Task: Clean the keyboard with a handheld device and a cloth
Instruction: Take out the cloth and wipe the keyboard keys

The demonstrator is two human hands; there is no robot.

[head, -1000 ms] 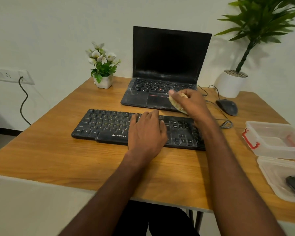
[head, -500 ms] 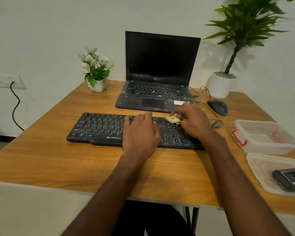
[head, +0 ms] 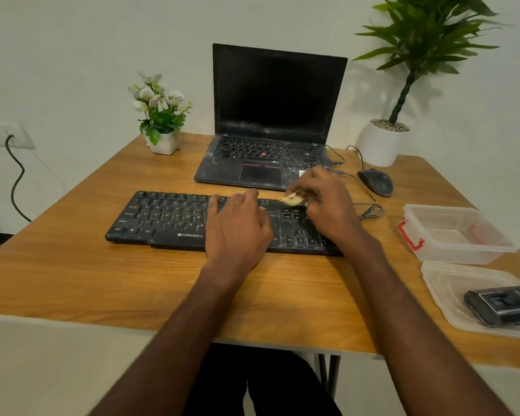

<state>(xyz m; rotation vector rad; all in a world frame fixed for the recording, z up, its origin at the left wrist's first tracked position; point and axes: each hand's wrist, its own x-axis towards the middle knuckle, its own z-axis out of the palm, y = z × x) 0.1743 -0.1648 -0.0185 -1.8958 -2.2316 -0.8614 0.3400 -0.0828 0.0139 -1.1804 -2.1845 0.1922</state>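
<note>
A black dusty keyboard (head: 168,216) lies across the middle of the wooden table (head: 72,265). My left hand (head: 237,229) rests flat on its middle keys, fingers straight. My right hand (head: 327,205) is over the keyboard's right part and grips a small yellowish cloth (head: 291,200), which pokes out at the fingertips against the top row of keys. The right end of the keyboard is hidden under that hand. A dark handheld device (head: 502,304) lies on a clear plastic lid (head: 451,298) at the right edge.
A dusty open laptop (head: 270,121) stands behind the keyboard. A black mouse (head: 376,181) with its cable lies to its right. An open clear box (head: 454,235) with red clips sits on the right. A small flower pot (head: 162,142) and a large white plant pot (head: 379,142) stand at the back.
My right hand came down with the cloth from above the laptop's front edge onto the keyboard's right part. My left hand stayed flat on the keys.
</note>
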